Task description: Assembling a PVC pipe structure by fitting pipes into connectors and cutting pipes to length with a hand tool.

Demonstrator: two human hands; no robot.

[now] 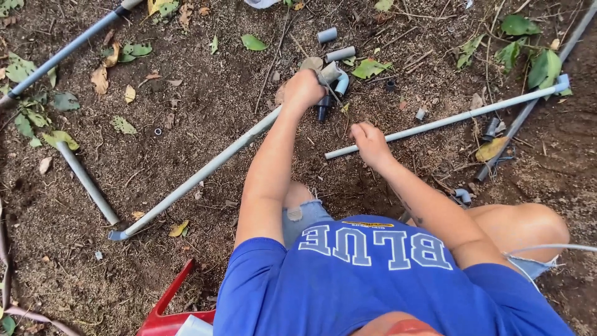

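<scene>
Grey plastic pipe fitting (331, 74), an elbow-like joint with a dark stub below it, sits at the upper middle of the view on bare soil, right at the end of a long grey pipe (199, 177) that runs down-left across the ground. Left hand (303, 89) is closed in a fist around that pipe end just where it meets the fitting, fingers fully curled, probably to steady the joint. Right hand (369, 142) is also curled shut, gripping the near end of a second grey pipe (448, 118) that stretches away up-right to a pale end cap near green leaves (540, 67); the end it holds is near the fitting but clearly apart from it, and angled toward it, which suggests the two pieces are being lined up. Person crouches low over the work, knees wide, blue shirt filling the bottom of the view, so both arms reach forward to the ground. Two short pipe offcuts (334, 45) lie just beyond the fitting. A shorter pipe (87, 182) lies on the left, another long one (65, 50) crosses the top-left corner, and a darker rod (528, 109) runs along the right. A red plastic object (165, 311) shows at the bottom edge; what it is, I cannot tell. Dry leaves and twigs litter the soil.
</scene>
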